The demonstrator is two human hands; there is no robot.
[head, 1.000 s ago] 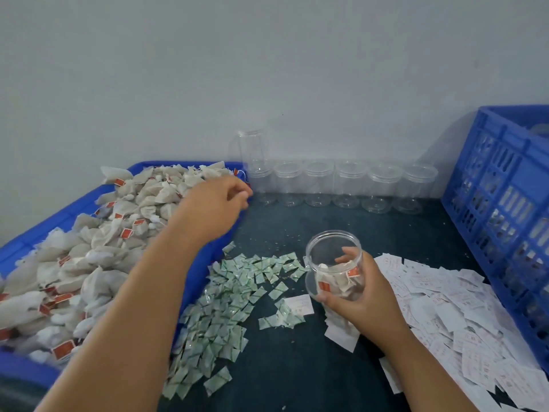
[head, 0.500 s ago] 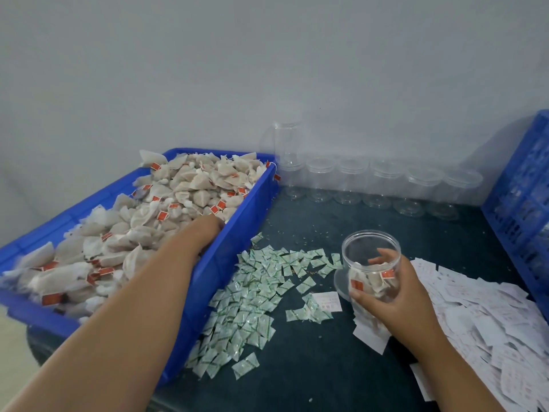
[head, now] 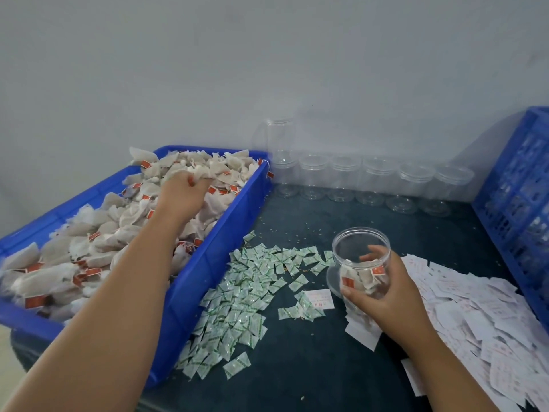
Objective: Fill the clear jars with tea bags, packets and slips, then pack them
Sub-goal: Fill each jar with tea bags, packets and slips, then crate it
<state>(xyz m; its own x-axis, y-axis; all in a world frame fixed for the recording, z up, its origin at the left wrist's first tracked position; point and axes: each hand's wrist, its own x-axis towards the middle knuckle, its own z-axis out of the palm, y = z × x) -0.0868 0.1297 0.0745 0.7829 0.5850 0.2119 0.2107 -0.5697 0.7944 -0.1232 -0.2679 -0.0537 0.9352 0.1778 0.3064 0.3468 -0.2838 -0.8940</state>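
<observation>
My right hand (head: 383,288) grips a clear jar (head: 361,252) tilted slightly over the dark table, with a few white tea bags with red tags inside it. My left hand (head: 182,193) reaches into the blue bin (head: 205,281) at the left, its fingers curled into the heap of tea bags (head: 98,242). Small green-and-white packets (head: 246,295) lie scattered between the bin and the jar. White paper slips (head: 481,316) are piled at the right, some under my right wrist.
A row of several empty clear jars (head: 374,181) stands along the back wall, with one jar stacked on the leftmost. A blue slatted crate (head: 523,203) stands at the right edge. A clear lid (head: 332,279) lies under the held jar.
My left hand has gone from the bin's near rim deeper into the tea bag heap, toward its far end. The jar stays held in my right hand.
</observation>
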